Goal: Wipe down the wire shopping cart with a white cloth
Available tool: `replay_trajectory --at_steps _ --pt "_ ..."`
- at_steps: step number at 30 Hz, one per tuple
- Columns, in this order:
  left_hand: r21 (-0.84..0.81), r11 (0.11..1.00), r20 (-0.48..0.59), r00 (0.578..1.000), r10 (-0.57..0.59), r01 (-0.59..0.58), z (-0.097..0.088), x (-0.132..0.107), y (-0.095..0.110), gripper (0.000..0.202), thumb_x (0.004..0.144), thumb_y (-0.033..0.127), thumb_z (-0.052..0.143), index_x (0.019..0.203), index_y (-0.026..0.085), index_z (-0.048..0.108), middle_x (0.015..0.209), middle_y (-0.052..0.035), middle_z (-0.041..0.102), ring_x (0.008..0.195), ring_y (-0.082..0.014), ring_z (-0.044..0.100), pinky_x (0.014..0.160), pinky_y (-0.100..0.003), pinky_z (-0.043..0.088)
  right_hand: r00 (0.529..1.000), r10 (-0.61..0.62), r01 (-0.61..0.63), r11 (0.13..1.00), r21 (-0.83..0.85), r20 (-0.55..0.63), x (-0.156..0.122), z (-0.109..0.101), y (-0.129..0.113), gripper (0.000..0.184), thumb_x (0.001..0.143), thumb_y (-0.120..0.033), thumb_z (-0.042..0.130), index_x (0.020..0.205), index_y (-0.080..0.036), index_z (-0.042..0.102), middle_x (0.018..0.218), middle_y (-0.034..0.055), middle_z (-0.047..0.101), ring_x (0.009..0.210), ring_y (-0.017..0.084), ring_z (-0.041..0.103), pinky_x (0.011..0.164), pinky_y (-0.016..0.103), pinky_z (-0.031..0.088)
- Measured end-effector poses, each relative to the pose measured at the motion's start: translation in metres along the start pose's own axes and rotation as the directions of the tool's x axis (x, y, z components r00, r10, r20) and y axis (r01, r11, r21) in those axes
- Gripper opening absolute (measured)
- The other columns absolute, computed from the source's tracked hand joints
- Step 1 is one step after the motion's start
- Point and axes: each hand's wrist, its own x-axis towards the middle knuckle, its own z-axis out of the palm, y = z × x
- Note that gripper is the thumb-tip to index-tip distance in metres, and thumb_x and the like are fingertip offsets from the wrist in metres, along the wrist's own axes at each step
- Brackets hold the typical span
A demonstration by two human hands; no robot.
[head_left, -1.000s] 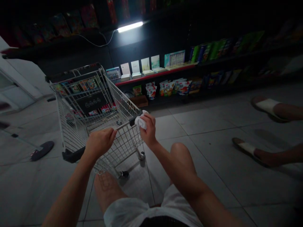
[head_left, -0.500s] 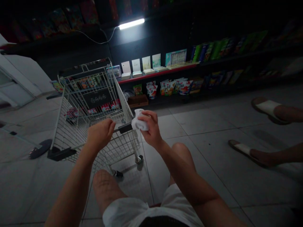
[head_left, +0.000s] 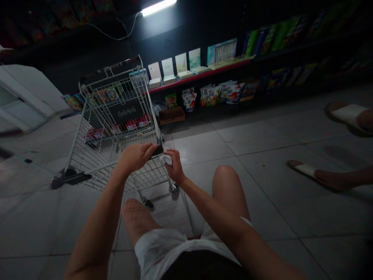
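A wire shopping cart (head_left: 87,134) stands in front of me, slightly to the left. My left hand (head_left: 136,157) is closed round the cart's front rail near its black corner piece (head_left: 159,149). Just right of that corner, my right hand (head_left: 175,165) grips a crumpled white cloth (head_left: 166,158). The cloth is pressed against the wire side below the corner, and part of it is hidden by my fingers. A dark panel (head_left: 127,112) with pale markings hangs inside the cart.
Shelves with books (head_left: 181,64) and snack bags (head_left: 233,92) run along the back, under a lit tube lamp (head_left: 159,7). A cardboard box (head_left: 171,115) sits at the shelf's foot. Another person's sandalled feet (head_left: 305,171) are at the right on the tiled floor (head_left: 221,138).
My right hand has moved lower with the cloth, from the rail's top to the side below the corner. My left hand has slid right along the rail. The view has tilted down.
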Motion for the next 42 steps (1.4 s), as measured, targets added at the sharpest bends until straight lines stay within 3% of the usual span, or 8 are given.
replay_trajectory --at_steps 3,8,15,21,25,31,37,42 --pt "-0.017 1.000 0.006 1.000 -0.005 0.005 -0.001 -0.002 -0.002 0.058 0.097 0.060 0.020 0.081 0.023 0.062 0.073 -0.0028 0.069 0.068 -0.0184 0.061 0.060 -0.028 0.034 0.998 -0.004 0.003 1.000 0.017 0.070 0.014 -0.008 -0.015 0.037 0.074 -0.014 0.049 0.110 -0.019 0.055 0.111 0.0094 0.055 0.110 0.023 0.053 0.101 0.042 0.045" --pt "-0.006 1.000 0.002 1.000 0.021 -0.021 -0.001 -0.005 -0.004 0.058 0.096 0.062 0.021 0.079 0.024 0.062 0.068 -0.0024 0.065 0.066 -0.0184 0.059 0.061 -0.029 0.033 0.998 -0.051 0.053 0.998 0.037 -0.042 0.029 -0.019 -0.047 0.045 0.072 -0.008 0.048 0.114 -0.021 0.052 0.113 0.0074 0.057 0.111 0.020 0.054 0.102 0.038 0.046" --pt "-0.012 1.000 0.003 1.000 0.020 -0.020 0.001 -0.006 -0.005 0.057 0.097 0.061 0.021 0.080 0.023 0.061 0.071 -0.0020 0.067 0.066 -0.0174 0.060 0.061 -0.028 0.034 0.973 0.083 -0.071 0.996 0.060 -0.215 0.040 -0.021 -0.038 0.038 0.076 -0.014 0.050 0.113 -0.020 0.052 0.112 0.0081 0.057 0.108 0.021 0.055 0.101 0.039 0.046" --pt "0.141 0.989 0.040 0.998 -0.038 0.032 -0.002 0.002 0.010 0.066 0.094 0.069 0.020 0.086 0.022 0.066 0.078 -0.0072 0.071 0.075 -0.0233 0.066 0.060 -0.029 0.036 0.995 -0.003 0.015 0.994 -0.110 0.105 -0.018 0.006 -0.041 0.038 0.081 -0.017 0.052 0.119 -0.019 0.052 0.124 0.0135 0.051 0.120 0.026 0.047 0.108 0.046 0.042" --pt "0.242 0.962 0.005 0.992 -0.129 0.124 -0.001 0.011 0.028 0.077 0.092 0.073 0.015 0.088 0.018 0.070 0.084 -0.0122 0.073 0.082 -0.0277 0.068 0.061 -0.031 0.038 0.961 -0.092 0.133 0.981 -0.142 0.261 -0.047 -0.001 -0.040 0.033 0.083 -0.018 0.053 0.115 -0.021 0.057 0.127 0.0122 0.050 0.119 0.026 0.047 0.105 0.044 0.045" --pt "0.246 0.964 -0.040 0.995 -0.091 0.098 0.006 0.013 0.026 0.080 0.095 0.068 0.009 0.088 0.017 0.071 0.083 -0.0125 0.074 0.079 -0.0262 0.069 0.062 -0.031 0.038 1.000 0.017 -0.017 0.998 -0.053 0.006 -0.018 -0.016 -0.010 0.031 0.079 -0.020 0.053 0.110 -0.019 0.058 0.118 0.0104 0.055 0.116 0.024 0.051 0.105 0.043 0.043" --pt "0.249 0.966 -0.049 0.997 -0.063 0.073 0.008 0.015 0.023 0.076 0.097 0.064 0.013 0.086 0.016 0.071 0.084 -0.0128 0.074 0.081 -0.0268 0.070 0.062 -0.031 0.038 0.959 0.236 -0.244 0.969 0.030 0.158 0.030 -0.004 0.030 0.027 0.067 -0.014 0.050 0.092 -0.019 0.059 0.092 0.0033 0.060 0.093 0.019 0.056 0.091 0.035 0.048" --pt "0.244 0.967 -0.050 0.996 -0.069 0.079 0.008 0.014 0.025 0.075 0.097 0.064 0.013 0.088 0.017 0.071 0.085 -0.0131 0.074 0.081 -0.0278 0.069 0.062 -0.032 0.039 0.990 0.125 -0.127 0.991 -0.031 -0.067 -0.008 0.011 0.024 0.032 0.077 -0.016 0.051 0.109 -0.019 0.055 0.110 0.0085 0.057 0.109 0.023 0.052 0.100 0.040 0.044"
